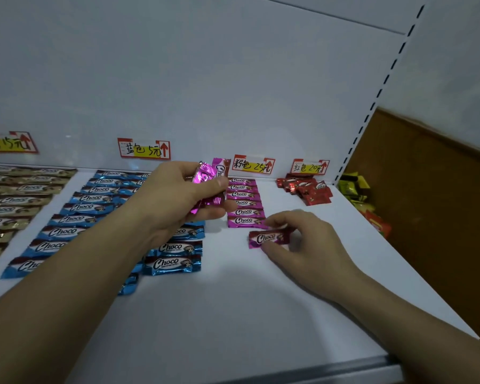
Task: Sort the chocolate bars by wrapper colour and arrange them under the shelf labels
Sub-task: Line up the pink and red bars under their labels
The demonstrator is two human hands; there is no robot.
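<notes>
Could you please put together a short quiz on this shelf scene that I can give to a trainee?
1. True or false: the left hand holds several pink bars above the shelf.
2. Multiple choice: the single bar that the right hand pinches is which colour? A blue; B pink; C gold.
3. Fill in: the heap of bars under the rightmost label is ____.

Key: 1 true; 2 B; 3 red.
</notes>
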